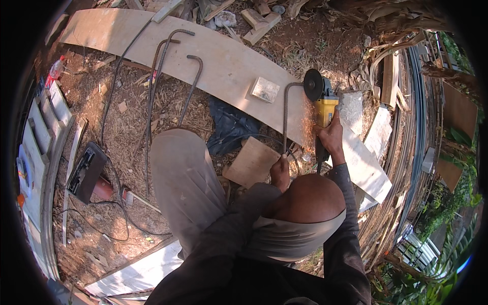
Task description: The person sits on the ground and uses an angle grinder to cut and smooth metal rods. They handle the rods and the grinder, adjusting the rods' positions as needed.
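Observation:
My right hand (331, 134) is wrapped round the body of a yellow angle grinder (325, 109). Its dark disc (313, 85) meets or nearly meets the hooked top of a bent steel rod (285, 119), and orange sparks fall below it. Between my knees, my left hand (280, 173) grips the rod's lower end. The rod stretches over a long plywood board (223, 51), where a small wood block (265, 90) lies left of the hook. Several more hooked rods (195, 81) rest across the board's left half.
Black plastic sheeting (231, 127) and a square wood piece (251, 161) lie before my knees. A concrete block (351, 109) sits right of the grinder. Cables (114, 86) cross the ground at left, near an open dark case (86, 173). Long stacked strips (406, 152) line the right side.

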Available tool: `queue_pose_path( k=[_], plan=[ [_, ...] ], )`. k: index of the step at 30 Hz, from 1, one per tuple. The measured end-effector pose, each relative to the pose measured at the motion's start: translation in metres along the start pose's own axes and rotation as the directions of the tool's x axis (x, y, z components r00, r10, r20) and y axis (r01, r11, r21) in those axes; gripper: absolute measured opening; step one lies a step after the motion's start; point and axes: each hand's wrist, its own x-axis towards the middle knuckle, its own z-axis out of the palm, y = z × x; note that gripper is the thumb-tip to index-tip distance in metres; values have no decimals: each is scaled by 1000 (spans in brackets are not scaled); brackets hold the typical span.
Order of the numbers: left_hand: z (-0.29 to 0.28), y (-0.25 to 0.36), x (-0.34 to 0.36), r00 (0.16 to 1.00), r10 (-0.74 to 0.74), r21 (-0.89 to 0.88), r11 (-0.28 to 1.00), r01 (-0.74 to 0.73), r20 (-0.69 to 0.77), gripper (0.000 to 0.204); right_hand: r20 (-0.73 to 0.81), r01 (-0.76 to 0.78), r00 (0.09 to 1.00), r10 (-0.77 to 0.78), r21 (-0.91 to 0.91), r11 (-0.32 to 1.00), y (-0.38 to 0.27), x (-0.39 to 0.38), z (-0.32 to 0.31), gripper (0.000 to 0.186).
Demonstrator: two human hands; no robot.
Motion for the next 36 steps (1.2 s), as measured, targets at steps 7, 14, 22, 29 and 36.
queue_pose_path(
  k=[7, 14, 22, 29, 36],
  plan=[
    [2, 2, -1, 1000, -14, 42, 999, 15, -24, 57, 21, 68, 997, -69, 54, 996, 7, 3, 2, 98],
    [-1, 13, -5, 999, -49, 3, 999, 49, -4, 57, 27, 46, 999, -47, 34, 998, 4, 1, 0, 100],
    [0, 5, -2, 1000, 13, 27, 1000, -12, -12, 58, 25, -18, 1000, 17, 16, 1000, -1, 0, 0, 98],
    [2, 2, 1, 999, -43, 42, 998, 43, -3, 57, -3, 50, 999, -50, -9, 999, -3, 0, 0, 94],
    [-1, -1, -1, 998, 59, 29, 998, -59, -3, 56, -10, 78, 997, -78, 16, 997, -4, -1, -1, 92]
  ],
)
